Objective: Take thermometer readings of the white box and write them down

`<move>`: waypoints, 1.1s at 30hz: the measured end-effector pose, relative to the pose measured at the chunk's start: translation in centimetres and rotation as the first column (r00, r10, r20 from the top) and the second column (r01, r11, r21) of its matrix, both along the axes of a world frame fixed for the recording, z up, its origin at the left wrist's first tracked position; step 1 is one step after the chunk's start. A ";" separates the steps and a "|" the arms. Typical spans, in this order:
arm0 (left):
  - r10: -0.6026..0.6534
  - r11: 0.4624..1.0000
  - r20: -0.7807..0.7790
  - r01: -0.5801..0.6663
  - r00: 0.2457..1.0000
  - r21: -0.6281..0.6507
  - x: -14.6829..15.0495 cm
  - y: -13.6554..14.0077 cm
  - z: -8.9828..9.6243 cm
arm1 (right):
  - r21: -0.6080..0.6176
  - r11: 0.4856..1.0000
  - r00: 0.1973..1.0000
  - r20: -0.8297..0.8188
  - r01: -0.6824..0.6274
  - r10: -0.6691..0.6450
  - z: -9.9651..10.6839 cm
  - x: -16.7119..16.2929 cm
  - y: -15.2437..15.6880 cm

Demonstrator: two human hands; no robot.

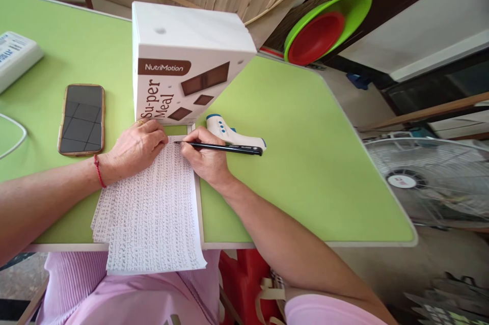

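My right hand (208, 158) grips a black pen (229, 147), its tip at the top edge of a long sheet of paper (153, 213) covered in rows of small handwriting. My left hand (139, 146) rests on the sheet's upper left part, fingers curled together; whether anything is under them is hidden. More written sheets lie beneath, sticking out at the left, and the top sheet overhangs the table's front edge. Just beyond the hands stands a white NutriMotion box (191, 70). A white and blue handheld device, seemingly an infrared thermometer (235, 134), lies right behind the pen.
A phone (82, 118) lies left of my left hand on the green table (305, 162). Farther left are a white box-shaped item (17, 57) and a white cable (23, 134). Right of the table stand a fan (431, 182) and green and red basins (324, 29).
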State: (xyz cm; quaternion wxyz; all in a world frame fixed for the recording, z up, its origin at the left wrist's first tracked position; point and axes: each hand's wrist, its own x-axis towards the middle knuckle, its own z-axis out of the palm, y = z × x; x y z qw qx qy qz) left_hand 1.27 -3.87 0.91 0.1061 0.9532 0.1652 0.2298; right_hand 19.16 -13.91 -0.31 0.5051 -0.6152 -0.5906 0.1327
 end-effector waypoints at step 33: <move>0.298 0.945 0.318 -0.231 0.900 -0.231 -0.5 1.9 -0.4 | -0.113 0.973 0.674 0.705 -0.199 0.220 2.5 -0.1 -2.3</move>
